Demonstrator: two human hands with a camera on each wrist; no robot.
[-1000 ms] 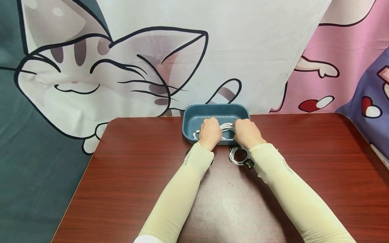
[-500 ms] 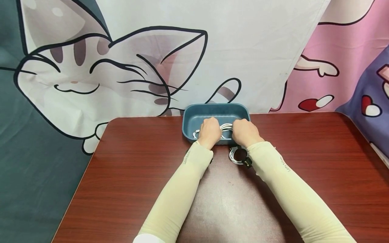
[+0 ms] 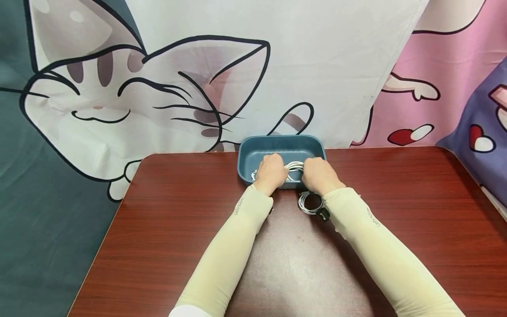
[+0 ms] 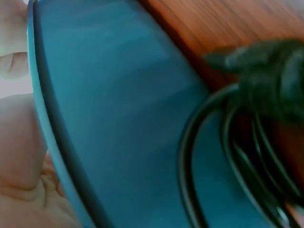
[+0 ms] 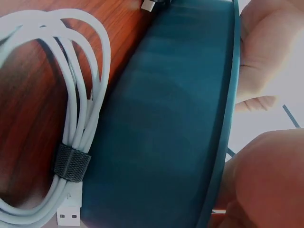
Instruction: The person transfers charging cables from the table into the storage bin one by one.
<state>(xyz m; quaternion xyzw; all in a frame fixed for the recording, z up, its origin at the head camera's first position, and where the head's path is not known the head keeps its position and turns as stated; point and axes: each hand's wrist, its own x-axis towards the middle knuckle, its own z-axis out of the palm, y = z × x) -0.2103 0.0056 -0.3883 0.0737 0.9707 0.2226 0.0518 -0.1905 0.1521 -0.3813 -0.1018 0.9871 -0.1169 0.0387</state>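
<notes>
A white cable point(image 3: 295, 167) lies looped inside the blue tray point(image 3: 246, 152) at the table's far edge. My left hand point(image 3: 271, 171) reaches over the front rim and grips the left part of this cable. On the right side of the loops, my right hand point(image 3: 320, 175) holds the cable with curled fingers. Both wrist views have the tray wall in front, so the fingertips are mostly hidden. In the right wrist view, the fingers point(image 5: 273, 175) show behind the rim; in the left wrist view, the left hand point(image 4: 21, 142) is partly visible.
In front of the tray lies a coiled white cable point(image 3: 310, 202) with a black strap point(image 5: 72, 162) and a USB plug point(image 5: 69, 216). A black cable point(image 4: 192, 152) is coiled near the left wrist. A printed cloth point(image 3: 332, 79) hangs behind the table point(image 3: 190, 211).
My left hand has shifted slightly left and toward me. The right hand has moved a little to the left. Cable loops between them stay in the tray.
</notes>
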